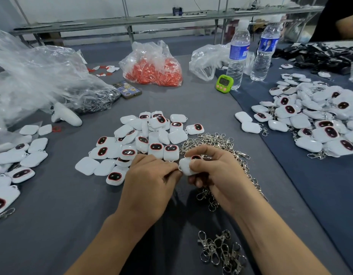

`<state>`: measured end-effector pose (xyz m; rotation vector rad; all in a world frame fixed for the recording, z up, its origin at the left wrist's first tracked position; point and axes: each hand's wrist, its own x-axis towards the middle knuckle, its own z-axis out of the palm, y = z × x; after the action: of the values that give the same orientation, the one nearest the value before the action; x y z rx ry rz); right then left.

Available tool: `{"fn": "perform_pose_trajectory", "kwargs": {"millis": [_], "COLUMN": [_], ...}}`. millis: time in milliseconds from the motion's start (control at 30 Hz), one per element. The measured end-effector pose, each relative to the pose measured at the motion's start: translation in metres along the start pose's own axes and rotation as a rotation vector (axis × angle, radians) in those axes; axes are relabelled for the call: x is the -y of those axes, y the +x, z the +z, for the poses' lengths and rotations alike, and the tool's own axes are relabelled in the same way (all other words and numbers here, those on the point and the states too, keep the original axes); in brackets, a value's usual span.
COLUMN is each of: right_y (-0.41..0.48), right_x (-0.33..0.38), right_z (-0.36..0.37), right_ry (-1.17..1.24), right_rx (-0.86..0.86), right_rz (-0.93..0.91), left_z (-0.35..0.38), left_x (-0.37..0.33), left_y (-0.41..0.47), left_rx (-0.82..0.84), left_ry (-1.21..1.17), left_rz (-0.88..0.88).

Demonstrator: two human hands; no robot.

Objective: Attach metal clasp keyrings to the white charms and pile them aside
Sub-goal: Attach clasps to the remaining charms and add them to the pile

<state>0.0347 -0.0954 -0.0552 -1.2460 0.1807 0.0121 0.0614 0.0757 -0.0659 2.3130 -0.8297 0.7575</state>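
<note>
My right hand (215,171) grips a white charm (186,165) between thumb and fingers, just above the grey table. My left hand (149,177) pinches at the charm's left corner loop; what it pinches there is hidden by the fingertips. A keyring clasp (203,193) hangs below my right hand. Loose white charms (144,141) with dark red-rimmed faces lie spread behind my hands. A heap of metal clasp keyrings (221,143) runs along the right of my hands, and a smaller bunch (221,253) lies near my right forearm.
Charms with keyrings are piled at the right (318,120) and at the left edge (15,161). Behind stand a bag of red parts (153,70), clear bags (42,76), a phone (128,89), a green timer (224,83) and two water bottles (238,54). A person's arm shows top right.
</note>
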Motion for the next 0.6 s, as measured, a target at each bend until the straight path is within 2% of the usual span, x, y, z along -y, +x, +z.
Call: {"fn": "perform_pose_trajectory", "kwargs": {"millis": [33, 100, 133, 200, 267, 367, 433, 500, 533, 600], "right_y": [0.0, 0.001, 0.001, 0.001, 0.0, -0.001, -0.002, -0.004, -0.005, -0.006], "right_x": [0.001, 0.003, 0.004, 0.005, 0.006, 0.006, 0.003, -0.001, -0.002, -0.003], "right_z": [0.0, -0.002, -0.002, -0.003, -0.003, -0.001, 0.002, 0.007, 0.01, 0.011], "right_ry": [0.019, 0.056, 0.079, 0.127, 0.163, 0.14, 0.021, -0.223, -0.322, -0.33], "right_rx": [0.003, 0.01, 0.011, 0.013, 0.014, -0.012, -0.049, -0.093, -0.109, -0.125], "right_rz": [0.014, 0.04, 0.051, 0.068, 0.069, 0.024, -0.041, -0.137, -0.174, -0.183], "left_z": [0.0, 0.002, 0.003, 0.004, 0.004, 0.004, 0.003, 0.002, 0.003, 0.004], "left_x": [-0.004, -0.006, -0.004, -0.003, -0.005, -0.005, -0.002, -0.001, -0.002, -0.003], "left_y": [-0.001, 0.001, 0.002, 0.005, 0.006, 0.003, 0.002, 0.002, 0.001, -0.002], "left_rx": [0.015, 0.159, 0.22, 0.286, 0.28, 0.194, 0.155, 0.16, 0.161, 0.137], "left_ry": [-0.153, -0.557, -0.704, -0.815, -0.838, -0.701, -0.376, 0.021, 0.121, 0.157], "left_rz": [-0.152, -0.479, -0.578, -0.628, -0.624, -0.541, -0.355, -0.104, -0.021, -0.004]}}
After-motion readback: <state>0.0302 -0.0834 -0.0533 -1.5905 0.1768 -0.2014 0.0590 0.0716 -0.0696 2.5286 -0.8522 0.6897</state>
